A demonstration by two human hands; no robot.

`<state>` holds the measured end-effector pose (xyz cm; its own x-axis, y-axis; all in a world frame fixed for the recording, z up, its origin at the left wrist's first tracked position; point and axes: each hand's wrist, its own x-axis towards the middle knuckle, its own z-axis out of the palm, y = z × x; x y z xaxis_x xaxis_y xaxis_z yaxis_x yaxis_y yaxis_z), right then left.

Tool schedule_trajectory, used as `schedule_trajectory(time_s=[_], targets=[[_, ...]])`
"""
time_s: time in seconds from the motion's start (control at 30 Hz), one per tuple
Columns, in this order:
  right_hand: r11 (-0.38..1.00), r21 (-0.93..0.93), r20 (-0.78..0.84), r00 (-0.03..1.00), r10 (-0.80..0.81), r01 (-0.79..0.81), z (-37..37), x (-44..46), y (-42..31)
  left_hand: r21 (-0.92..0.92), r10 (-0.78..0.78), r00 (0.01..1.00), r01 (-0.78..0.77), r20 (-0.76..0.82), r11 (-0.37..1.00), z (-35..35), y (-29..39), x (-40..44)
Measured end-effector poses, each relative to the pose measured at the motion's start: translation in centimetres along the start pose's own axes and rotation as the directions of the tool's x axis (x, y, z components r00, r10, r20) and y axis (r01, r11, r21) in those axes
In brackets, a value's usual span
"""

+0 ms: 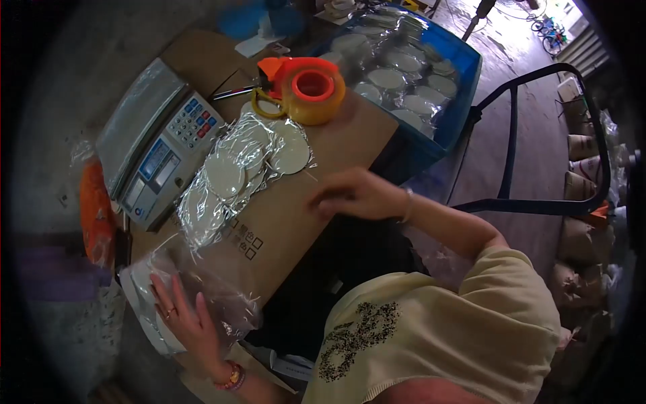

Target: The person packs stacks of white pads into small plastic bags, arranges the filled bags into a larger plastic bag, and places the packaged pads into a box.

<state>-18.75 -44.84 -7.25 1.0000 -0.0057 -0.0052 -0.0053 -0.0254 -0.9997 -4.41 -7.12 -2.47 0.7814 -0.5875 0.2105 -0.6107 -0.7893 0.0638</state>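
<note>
Head view shows a clear bag [225, 277] at the near left end of the cardboard-covered surface [360, 138], with pale contents [136, 291] at its left side. On it lies the left hand [180, 315], palm down, its grip spread, fingers apart and closed on nothing. The right hand [353, 195] is over the surface's right edge, fingers bent; it is blurred, and whether its grip is clamped on anything cannot be told.

Just beyond the bag is a pile of wrapped discs [225, 174], overlapping in shiny film. A scale [161, 147] with a keypad stands to its left, and a tape roll [315, 108] in an orange-red dispenser sits at its far end, a pen [233, 93] beside it. Farther off, a blue crate [465, 108] holds more wrapped discs. An orange bundle [96, 212] is left of the scale; a black metal frame [538, 207] stands right of the crate.
</note>
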Motion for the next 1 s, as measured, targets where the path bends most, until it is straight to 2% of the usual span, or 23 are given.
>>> schedule_trajectory(time_s=[0.03, 0.07, 0.1, 0.13, 0.2, 0.23, 0.3, 0.33, 0.4, 0.47, 0.53, 0.6, 0.67, 0.7, 0.77, 0.8, 0.87, 0.93, 1.0], targets=[[0.998, 0.057, -0.144, 0.989, -0.013, 0.022, -2.6, -1.4, -0.1, -0.004, 0.014, 1.000, -0.014, 0.003, 1.000, 0.4, 0.4, 0.1], [0.992, 0.111, -0.285, 0.958, -0.019, 0.053, -5.2, -2.7, -0.1, -0.279, -0.041, 0.997, 0.023, -0.058, 0.960, 0.8, 0.7, 0.1], [1.000, 0.024, -0.403, 0.915, -0.009, 0.020, -7.9, -4.0, 0.0, -0.534, -0.109, 0.989, 0.041, -0.096, 0.844, 1.2, 1.3, 0.4], [0.998, -0.059, -0.514, 0.857, -0.009, -0.025, -10.6, -5.1, 0.2, -0.536, -0.096, 0.991, 0.032, -0.092, 0.844, 1.2, 2.9, 0.9], [0.998, -0.065, -0.635, 0.771, -0.056, 0.018, -14.8, -6.8, 1.2, -0.650, -0.042, 0.983, -0.085, -0.177, 0.756, 1.2, 7.4, 1.7], [0.997, -0.048, -0.687, 0.727, 0.011, -0.060, -16.3, -7.5, 1.4, -0.650, -0.038, 0.983, -0.090, -0.180, 0.755, 1.6, 9.2, 2.2], [0.997, -0.034, -0.697, 0.717, 0.022, -0.064, -18.5, -7.9, 2.0, -0.774, 0.136, 0.972, -0.233, -0.189, 0.589, 3.0, 12.4, 3.3], [0.997, -0.014, -0.704, 0.709, 0.043, -0.074, -19.5, -7.7, 2.5, -0.772, 0.136, 0.971, -0.238, -0.196, 0.590, 3.4, 13.6, 3.9], [0.998, -0.029, -0.692, 0.721, 0.026, -0.064, -21.8, -6.9, 3.3, -0.748, 0.223, 0.969, -0.223, -0.103, 0.625, 4.0, 15.7, 4.9], [0.998, -0.039, -0.683, 0.730, 0.013, -0.054, -24.7, -5.8, 4.0, -0.764, 0.193, 0.975, -0.205, -0.107, 0.612, 5.2, 16.8, 5.6], [0.999, -0.015, -0.712, 0.702, 0.017, -0.039, -28.2, -4.4, 4.6, -0.767, 0.207, 0.978, -0.141, -0.011, 0.626, 6.0, 17.2, 6.3], [0.999, -0.035, -0.721, 0.692, -0.037, 0.016, -31.9, -3.2, 4.7, -0.766, 0.174, 0.985, -0.120, -0.011, 0.631, 6.8, 17.6, 6.4], [0.998, 0.019, -0.815, 0.578, 0.046, -0.052, -35.8, -1.5, 4.3, -0.766, 0.135, 0.991, -0.092, -0.007, 0.636, 7.1, 18.0, 6.5], [0.998, 0.025, -0.814, 0.579, 0.049, -0.049, -38.3, -0.7, 4.7, -0.750, 0.109, 0.994, -0.084, -0.015, 0.656, 7.1, 18.2, 6.6], [0.989, 0.147, -0.828, 0.551, 0.107, 0.028, -43.5, 1.2, 6.6, -0.730, 0.084, 0.996, -0.073, -0.021, 0.680, 7.3, 18.5, 6.6], [0.988, 0.149, -0.827, 0.553, 0.107, 0.031, -45.3, 2.4, 7.3, -0.728, 0.062, 0.998, -0.056, -0.018, 0.683, 7.5, 18.5, 6.6], [0.918, 0.383, -0.811, 0.513, 0.280, 0.103, -48.2, 5.2, 9.2, -0.722, 0.036, 0.999, -0.035, -0.014, 0.691, 7.7, 18.7, 6.5], [0.904, 0.398, -0.807, 0.529, 0.262, 0.158, -53.6, 9.1, 14.5, -0.692, 0.018, 1.000, -0.024, -0.015, 0.721, 7.5, 19.0, 6.5], [0.885, 0.414, -0.800, 0.549, 0.242, 0.212, -53.7, 11.2, 14.2, -0.666, 0.011, 1.000, -0.018, -0.015, 0.746, 7.5, 18.9, 6.4]])
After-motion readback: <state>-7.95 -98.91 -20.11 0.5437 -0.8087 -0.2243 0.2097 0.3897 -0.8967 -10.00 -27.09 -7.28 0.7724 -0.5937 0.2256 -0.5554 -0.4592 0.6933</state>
